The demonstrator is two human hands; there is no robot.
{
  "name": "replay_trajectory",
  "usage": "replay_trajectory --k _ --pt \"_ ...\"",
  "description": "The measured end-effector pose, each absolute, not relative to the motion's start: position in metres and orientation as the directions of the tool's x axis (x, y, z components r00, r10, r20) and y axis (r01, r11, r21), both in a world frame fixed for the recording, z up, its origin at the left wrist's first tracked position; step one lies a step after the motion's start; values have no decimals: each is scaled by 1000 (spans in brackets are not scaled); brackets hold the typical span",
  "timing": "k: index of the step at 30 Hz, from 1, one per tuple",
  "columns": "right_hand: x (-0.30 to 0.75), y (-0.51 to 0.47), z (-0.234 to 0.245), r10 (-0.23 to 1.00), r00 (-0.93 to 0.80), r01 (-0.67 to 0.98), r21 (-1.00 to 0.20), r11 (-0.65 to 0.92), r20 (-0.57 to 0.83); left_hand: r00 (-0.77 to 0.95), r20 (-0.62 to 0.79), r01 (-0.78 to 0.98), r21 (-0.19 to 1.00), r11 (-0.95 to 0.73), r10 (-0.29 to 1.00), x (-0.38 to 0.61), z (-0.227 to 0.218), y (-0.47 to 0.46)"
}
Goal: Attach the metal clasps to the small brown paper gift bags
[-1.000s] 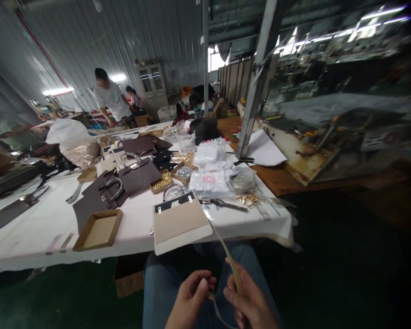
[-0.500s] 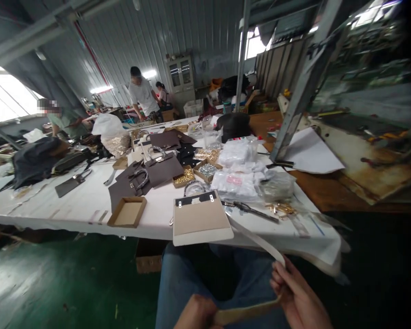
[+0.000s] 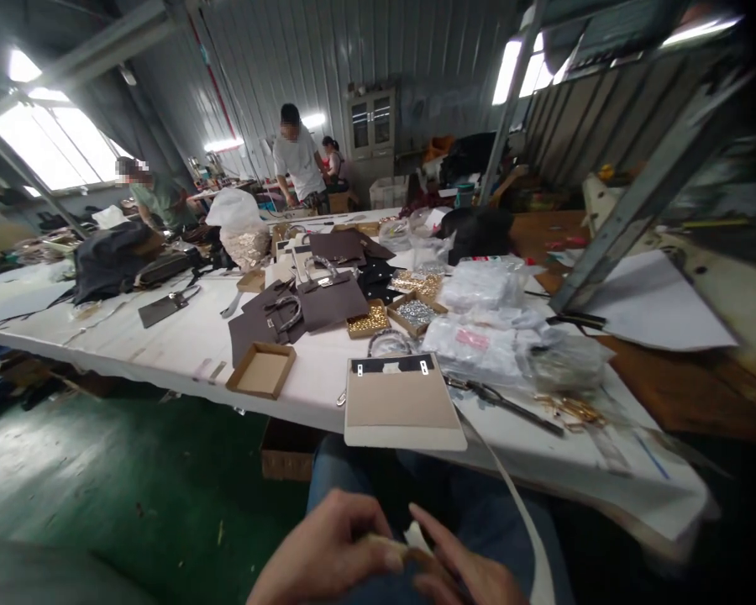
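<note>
My left hand (image 3: 333, 546) is closed, thumb and fingers pinching a narrow tan piece that looks like part of a pale strip (image 3: 529, 521). Close against it, my right hand (image 3: 472, 567) grips the same piece, its index finger raised beside a small white end. From the right side of a beige bag panel (image 3: 400, 403), the strip hangs over the table edge and runs down out of view at the bottom. That panel lies at the table's front edge, with a dark upper band and two white metal plates. Fingers partly hide what is between my hands.
On the white table (image 3: 318, 382) are a shallow cardboard box (image 3: 261, 370), dark handbags (image 3: 331, 298), boxes of gold (image 3: 369, 319) and silver fittings (image 3: 414, 313), plastic-wrapped packs (image 3: 472, 344) and a dark long-handled tool (image 3: 510, 407). A metal post (image 3: 643, 202) slants at right. Several people work behind.
My hands have come together; before, they were apart with the strip stretched between them. The right hand moved left, and the strip now hangs in a longer curve. The view shifted slightly left.
</note>
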State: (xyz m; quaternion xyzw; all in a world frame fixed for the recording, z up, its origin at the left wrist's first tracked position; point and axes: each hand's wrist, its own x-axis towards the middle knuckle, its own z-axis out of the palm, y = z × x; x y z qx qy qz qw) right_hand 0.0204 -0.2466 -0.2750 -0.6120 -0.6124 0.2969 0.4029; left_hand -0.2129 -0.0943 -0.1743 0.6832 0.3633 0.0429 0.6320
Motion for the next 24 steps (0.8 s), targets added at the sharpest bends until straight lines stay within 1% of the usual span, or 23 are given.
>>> replay_trajectory --k 2,4,6,8,10,12,14,15,17,19,22,24 --pt "18 -246 -259 975 215 420 -906 -51 45 687 -329 428 904 5 648 -227 -168 -87" --pt "12 -243 -244 944 329 326 -940 -99 15 634 -255 419 907 -47 730 -238 -173 -90" --pt "3 -236 -235 916 399 196 -971 -134 -46 579 -167 399 911 -99 798 -241 -184 -102" --pt "-8 -229 -232 885 442 23 -984 -175 -147 554 -48 343 923 -176 831 -236 -200 -121" --pt "-17 -222 -234 852 460 -158 -967 -197 -249 564 93 269 919 -289 820 -224 -216 -138" --pt "-25 -217 -235 817 476 -319 -930 -184 -325 591 232 236 866 -441 773 -210 -231 -148" --pt "-30 -213 -234 787 490 -461 -878 -131 -375 624 318 225 802 -554 714 -196 -242 -151" --pt "-32 -212 -233 778 491 -520 -849 -99 -392 635 333 216 789 -575 697 -190 -245 -150" --pt "-34 -210 -229 777 476 -605 -795 -51 -412 648 311 191 817 -544 695 -180 -247 -148" --pt "-34 -208 -227 787 452 -651 -758 -30 -419 642 247 167 879 -447 726 -172 -246 -145" --pt "-31 -206 -227 799 431 -684 -729 -14 -419 618 62 126 976 -176 784 -165 -245 -142" --pt "-27 -205 -227 805 420 -686 -727 -21 -420 611 -59 80 997 13 789 -164 -245 -139"
